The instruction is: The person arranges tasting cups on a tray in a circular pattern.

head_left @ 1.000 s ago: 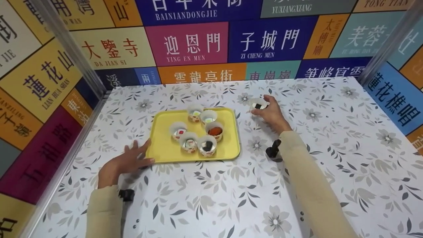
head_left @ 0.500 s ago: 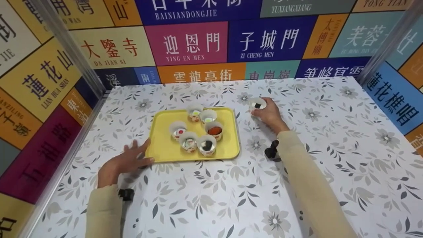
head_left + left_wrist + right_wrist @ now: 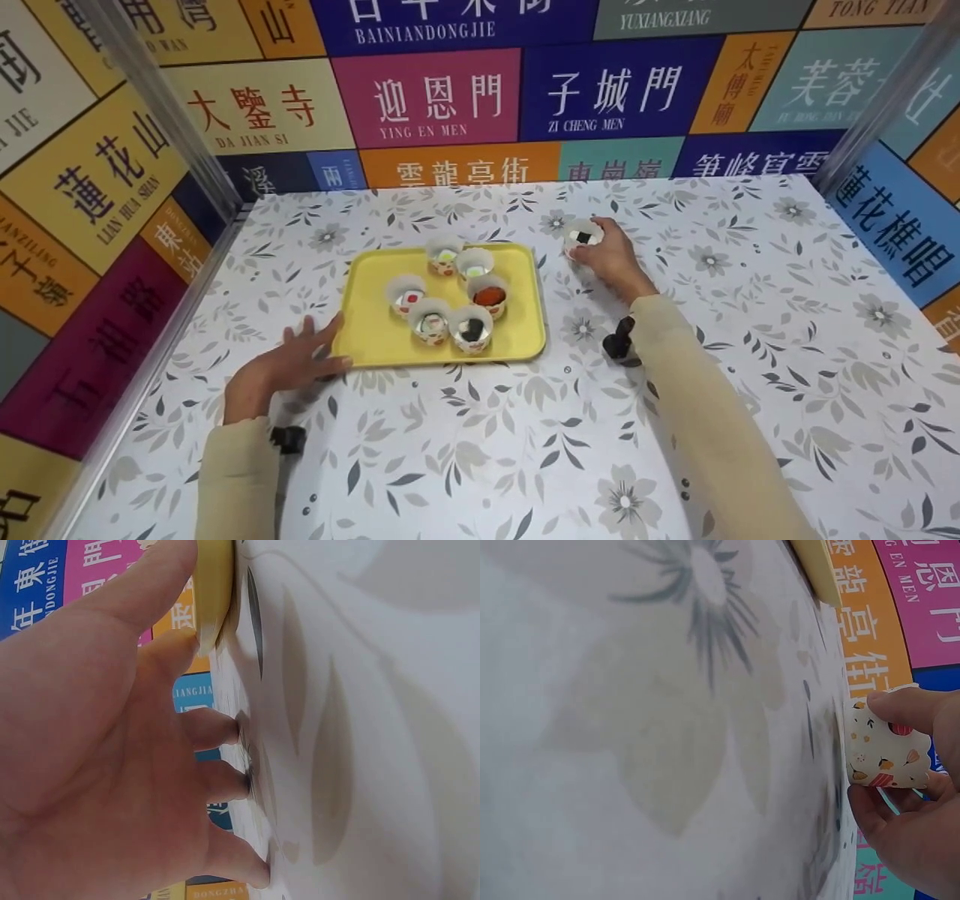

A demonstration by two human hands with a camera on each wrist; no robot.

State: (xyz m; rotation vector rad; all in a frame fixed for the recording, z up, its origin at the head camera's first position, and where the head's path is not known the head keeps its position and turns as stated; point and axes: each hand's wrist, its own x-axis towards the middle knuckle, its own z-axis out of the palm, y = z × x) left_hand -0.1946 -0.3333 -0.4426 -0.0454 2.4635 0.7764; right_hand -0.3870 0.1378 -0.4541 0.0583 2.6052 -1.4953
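Note:
My right hand (image 3: 613, 259) holds a small patterned paper cup (image 3: 574, 228) beside the tray's right side, with thumb and fingers round its wall. A white piece with a black square sits inside it. In the right wrist view the cup (image 3: 889, 751) stands at the table surface; I cannot tell whether it touches. With spread, fairly straight fingers, my left hand (image 3: 289, 365) touches the lower left corner of a yellow tray (image 3: 367, 322) with thumb and index finger. The other fingertips (image 3: 232, 784) touch the tabletop in the left wrist view.
Several paper cups stand on the tray, among them one with an orange-red filling (image 3: 489, 298), one with a black piece (image 3: 471, 330) and one with a red-centred piece (image 3: 409, 298). The floral tabletop (image 3: 480, 442) meets printed wall panels (image 3: 425, 101) at the back.
Across the frames the right hand and its cup shift only slightly and the cup's opening turns a little more upward. The left hand and the tray stay where they were.

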